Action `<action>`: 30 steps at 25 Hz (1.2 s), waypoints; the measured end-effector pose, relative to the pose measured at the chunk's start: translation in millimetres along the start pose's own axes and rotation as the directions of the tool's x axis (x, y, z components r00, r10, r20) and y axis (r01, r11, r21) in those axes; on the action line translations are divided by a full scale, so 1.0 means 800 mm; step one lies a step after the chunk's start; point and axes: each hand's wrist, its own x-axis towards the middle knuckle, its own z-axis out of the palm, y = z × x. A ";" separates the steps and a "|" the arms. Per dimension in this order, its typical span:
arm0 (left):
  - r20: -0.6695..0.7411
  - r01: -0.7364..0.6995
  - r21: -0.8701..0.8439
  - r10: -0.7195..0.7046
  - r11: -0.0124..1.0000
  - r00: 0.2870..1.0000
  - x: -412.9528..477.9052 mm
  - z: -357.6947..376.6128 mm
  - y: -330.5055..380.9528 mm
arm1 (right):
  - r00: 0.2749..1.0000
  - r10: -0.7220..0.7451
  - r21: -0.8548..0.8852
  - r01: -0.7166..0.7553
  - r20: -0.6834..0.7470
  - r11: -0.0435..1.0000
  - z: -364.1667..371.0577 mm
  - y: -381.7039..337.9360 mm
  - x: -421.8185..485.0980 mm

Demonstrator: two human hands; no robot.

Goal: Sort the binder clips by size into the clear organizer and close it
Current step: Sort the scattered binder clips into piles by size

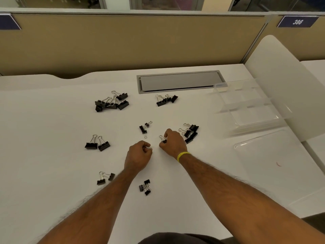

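Note:
Black binder clips lie in groups on the white desk (52, 120). A pile of large clips (112, 102) sits at the back left, and two large clips (97, 143) lie at the left. Small clips (145, 128) lie just beyond my hands. My right hand (173, 141) is closed on a small binder clip (163, 139), next to a heap of medium clips (190, 132). My left hand (140, 154) rests on the desk as a loose fist with nothing visible in it. The clear organizer (249, 110) stands open at the right, with its lid (269, 152) lying in front.
More clips lie at the back centre (166, 100), at the front left (105, 177) and near my forearms (145, 187). A grey cable hatch (179, 81) is set into the desk. A tan partition (123, 41) closes the back, and a white curved divider (281, 76) stands at the right.

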 end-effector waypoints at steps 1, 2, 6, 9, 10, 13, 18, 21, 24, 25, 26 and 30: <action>-0.002 0.014 -0.012 -0.014 1.000 1.000 0.000 -0.002 -0.002 | 1.000 -0.001 0.074 0.000 0.004 0.997 0.000 0.000 -0.004; -0.003 0.029 -0.033 -0.029 0.999 1.000 0.000 -0.003 -0.003 | 1.000 -0.008 0.160 0.007 0.004 0.987 0.001 0.001 -0.007; 0.045 0.079 -0.230 -0.070 0.970 0.996 -0.004 -0.002 0.000 | 0.995 -0.089 0.400 0.104 -0.056 0.910 0.010 -0.002 -0.034; 0.120 0.179 -0.399 -0.142 0.899 0.982 -0.014 -0.002 0.011 | 0.987 -0.105 0.480 0.150 -0.120 0.864 0.017 -0.004 -0.054; 0.132 0.203 -0.437 -0.161 0.876 0.978 -0.018 -0.001 0.013 | 0.985 -0.110 0.483 0.160 -0.131 0.861 0.020 -0.003 -0.060; 0.122 0.213 -0.488 -0.176 0.846 0.977 -0.033 0.004 0.012 | 0.985 -0.116 0.482 0.164 -0.128 0.861 0.027 0.002 -0.076; 0.118 0.207 -0.481 -0.171 0.852 0.978 -0.053 0.010 -0.001 | 0.987 -0.127 0.473 0.158 -0.097 0.867 0.036 0.008 -0.095; 0.111 0.192 -0.502 -0.157 0.844 0.981 -0.061 0.006 -0.008 | 0.985 -0.145 0.470 0.173 -0.094 0.866 0.042 0.007 -0.102; 0.087 0.182 -0.505 -0.160 0.844 0.983 -0.066 -0.004 -0.015 | 0.983 -0.160 0.469 0.182 -0.085 0.864 0.046 0.000 -0.108; 0.074 0.178 -0.499 -0.163 0.848 0.984 -0.067 -0.008 -0.017 | 0.983 -0.167 0.474 0.184 -0.078 0.861 0.047 -0.003 -0.109; 0.060 0.173 -0.495 -0.165 0.852 0.984 -0.068 -0.014 -0.020 | 0.982 -0.174 0.477 0.186 -0.068 0.859 0.050 -0.006 -0.110; -0.001 0.148 -0.480 -0.169 0.865 0.986 -0.063 -0.047 -0.041 | 0.980 -0.200 0.446 0.185 -0.015 0.876 0.062 -0.021 -0.113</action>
